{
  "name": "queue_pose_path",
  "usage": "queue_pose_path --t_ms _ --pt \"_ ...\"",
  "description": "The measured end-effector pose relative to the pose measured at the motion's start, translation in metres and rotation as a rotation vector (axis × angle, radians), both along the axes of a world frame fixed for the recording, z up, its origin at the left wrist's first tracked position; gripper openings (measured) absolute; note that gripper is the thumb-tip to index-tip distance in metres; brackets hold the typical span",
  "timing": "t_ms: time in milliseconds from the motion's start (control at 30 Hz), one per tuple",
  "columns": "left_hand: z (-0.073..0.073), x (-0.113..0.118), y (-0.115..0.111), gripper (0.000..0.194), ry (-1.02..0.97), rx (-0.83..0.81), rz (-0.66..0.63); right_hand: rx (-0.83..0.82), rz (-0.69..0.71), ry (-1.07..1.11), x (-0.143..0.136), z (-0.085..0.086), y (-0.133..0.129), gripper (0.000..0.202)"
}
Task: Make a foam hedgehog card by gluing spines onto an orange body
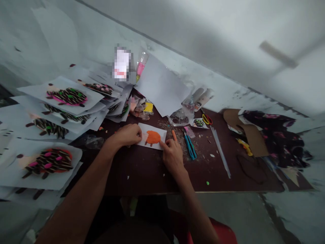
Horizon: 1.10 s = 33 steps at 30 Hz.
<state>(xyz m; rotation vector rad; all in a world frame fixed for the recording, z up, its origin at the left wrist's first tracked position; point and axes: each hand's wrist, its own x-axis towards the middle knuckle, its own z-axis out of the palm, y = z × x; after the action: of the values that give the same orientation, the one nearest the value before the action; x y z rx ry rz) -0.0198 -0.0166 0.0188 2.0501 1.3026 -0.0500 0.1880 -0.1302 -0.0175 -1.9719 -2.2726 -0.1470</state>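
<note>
A small white card lies on the dark table, bearing an orange hedgehog-like shape with a pale head and brown feet. My left hand rests at the card's left edge, its fingers closed together; what they pinch, if anything, is hidden. At the lower right edge of the card, my right hand touches the orange shape's side with an outstretched index finger. An orange stick-like tool rises from among the right hand's fingers. Teal-handled pliers or scissors lie just right of that hand.
Stacked sheets with decorated hedgehogs fill the left side. Behind the card are plastic bags, a yellow packet and a large white sheet. Red-and-yellow scissors, clear sticks and brown cardboard lie rightward.
</note>
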Motion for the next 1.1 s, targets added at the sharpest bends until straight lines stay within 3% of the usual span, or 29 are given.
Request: queue_pose_path --t_ms 233,567,833,1100 --pt "0.002 0.000 0.000 0.022 0.016 0.001 0.003 0.055 -0.055 0.085 0.007 -0.006 -0.001 0.042" --pt "-0.001 0.000 0.000 0.021 0.004 0.009 -0.003 -0.050 -0.026 -0.020 -0.001 0.006 0.001 0.040" --pt "-0.004 0.000 0.001 0.019 -0.017 0.013 -0.005 0.063 -0.063 0.100 0.013 -0.002 0.002 0.040" --pt "-0.001 0.000 0.000 0.020 -0.012 -0.007 -0.005 -0.001 -0.038 0.072 0.004 0.002 0.001 0.047"
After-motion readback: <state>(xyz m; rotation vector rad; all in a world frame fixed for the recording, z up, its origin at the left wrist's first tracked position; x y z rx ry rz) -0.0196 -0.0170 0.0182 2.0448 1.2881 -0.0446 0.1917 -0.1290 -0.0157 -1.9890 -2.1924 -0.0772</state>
